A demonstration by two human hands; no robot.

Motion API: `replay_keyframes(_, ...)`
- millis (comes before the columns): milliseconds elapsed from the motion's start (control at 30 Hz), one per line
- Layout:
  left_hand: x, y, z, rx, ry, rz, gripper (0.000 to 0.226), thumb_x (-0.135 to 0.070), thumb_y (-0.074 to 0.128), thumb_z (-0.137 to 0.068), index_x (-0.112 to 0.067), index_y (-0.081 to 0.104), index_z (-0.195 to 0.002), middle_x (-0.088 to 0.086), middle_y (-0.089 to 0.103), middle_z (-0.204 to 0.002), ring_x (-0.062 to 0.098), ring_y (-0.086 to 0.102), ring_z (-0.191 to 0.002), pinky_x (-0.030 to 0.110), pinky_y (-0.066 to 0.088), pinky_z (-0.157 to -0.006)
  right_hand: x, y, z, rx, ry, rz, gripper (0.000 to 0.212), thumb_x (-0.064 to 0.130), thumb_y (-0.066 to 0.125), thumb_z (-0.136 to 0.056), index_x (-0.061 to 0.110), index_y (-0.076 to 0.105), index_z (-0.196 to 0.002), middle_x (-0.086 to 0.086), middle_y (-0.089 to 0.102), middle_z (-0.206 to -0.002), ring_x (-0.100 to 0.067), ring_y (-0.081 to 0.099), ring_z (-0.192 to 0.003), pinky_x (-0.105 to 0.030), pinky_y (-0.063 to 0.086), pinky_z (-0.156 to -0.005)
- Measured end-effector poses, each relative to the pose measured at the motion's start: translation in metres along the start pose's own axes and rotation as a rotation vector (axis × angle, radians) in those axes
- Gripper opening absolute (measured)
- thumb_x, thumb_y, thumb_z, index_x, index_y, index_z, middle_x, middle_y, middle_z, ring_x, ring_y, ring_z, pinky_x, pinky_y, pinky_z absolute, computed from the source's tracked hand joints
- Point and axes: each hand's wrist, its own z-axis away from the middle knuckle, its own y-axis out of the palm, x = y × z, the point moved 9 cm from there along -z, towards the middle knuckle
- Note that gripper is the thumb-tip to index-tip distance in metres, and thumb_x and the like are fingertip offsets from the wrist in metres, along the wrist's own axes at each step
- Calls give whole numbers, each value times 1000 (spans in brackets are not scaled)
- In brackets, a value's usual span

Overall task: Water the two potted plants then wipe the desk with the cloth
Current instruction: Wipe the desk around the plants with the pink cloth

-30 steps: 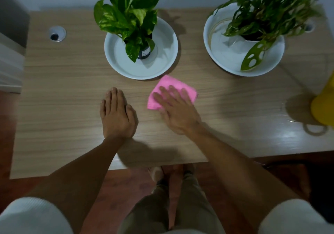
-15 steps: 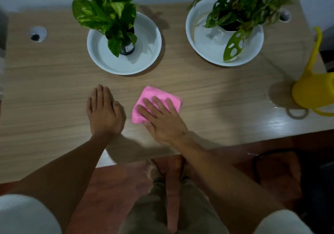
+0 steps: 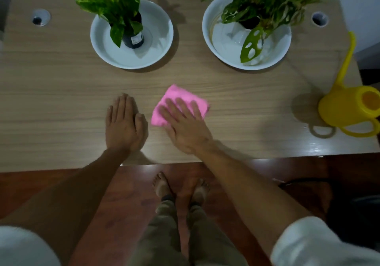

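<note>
Partly hidden, the pink cloth lies mid-counter under the right hand, whose fingers press flat and spread. Just beside, the left hand rests flat, fingers together. Rightward, the yellow watering can is cut off.

My single head-worn view looks steeply down and forward from above the near edge of the desk, at arm's length from its top. The far desk edge and wall lie at 12 o'clock, my feet at 6 o'clock; there is no second view.
</note>
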Motion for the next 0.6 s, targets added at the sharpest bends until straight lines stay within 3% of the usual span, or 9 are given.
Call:
replay_keyframes(67, -7, 6, 11, 13, 12, -20, 65, -35, 31, -102, -2, 32, -158, 18, 29, -167, 32, 23, -157, 48, 14, -129, -15, 3, 31, 27, -211, 57, 57, 48, 27, -112, 32, 26, -166, 3, 20, -175, -26, 14, -163, -59, 10, -129)
replay_keyframes(100, -8, 8, 14, 22, -5, -16, 66, -36, 30, -102, -2, 31, -159, 17, 27, -168, 30, 20, -158, 47, 13, -129, -40, 1, 41, 39, -210, 54, 56, 49, 27, -112, 34, 24, -166, 5, 19, -175, -25, 14, -163, -60, 9, -129)
replay_keyframes(133, -8, 10, 16, 35, -24, -4, 66, -36, 29, -103, -3, 29, -160, 15, 24, -169, 28, 17, -159, 47, 11, -130, -73, -5, 48, 34, -138, 28, 56, 50, 25, -112, 36, 24, -166, 7, 20, -175, -24, 14, -163, -63, 9, -128)
replay_keyframes(233, -9, 12, 18, 66, -38, 16, 66, -38, 24, -105, -5, 24, -162, 12, 18, -172, 23, 10, -161, 46, 7, -130, -169, -32, 51, -42, 305, -45, 60, 53, 11, -111, 35, 15, -167, 5, 13, -176, -27, 11, -163, -67, 9, -127)
replay_keyframes(333, -10, 12, 16, 60, -43, 30, 63, -37, 24, -106, -6, 25, -162, 10, 18, -172, 21, 10, -161, 45, 7, -130, -165, -34, 18, -91, 564, -103, 60, 50, 9, -112, 31, 3, -168, 1, -2, -177, -30, -3, -163, -62, -1, -129)
replay_keyframes(433, -7, 6, 14, 23, -70, 72, 60, -34, 26, -106, -7, 34, -159, 9, 28, -169, 21, 20, -159, 44, 14, -129, -72, -18, -28, -96, 409, -116, 61, 48, 10, -111, 29, 7, -169, 2, 0, -176, -30, -2, -163, -61, 0, -129)
replay_keyframes(533, 7, -8, 7, -1, -47, 88, 59, -33, 27, -105, -6, 41, -155, 11, 36, -165, 24, 31, -155, 44, 26, -124, 20, 7, -33, -28, 58, 0, 60, 47, 19, -112, 28, 15, -168, 1, 9, -176, -29, 4, -164, -59, 7, -128)
replay_keyframes(600, 31, -17, -5, 15, -51, 69, 61, -36, 25, -105, -5, 39, -156, 12, 35, -166, 26, 31, -155, 46, 26, -123, 37, 15, -27, 13, -154, 67, 59, 48, 22, -112, 31, 16, -168, 4, 10, -176, -26, 5, -164, -58, 9, -129)
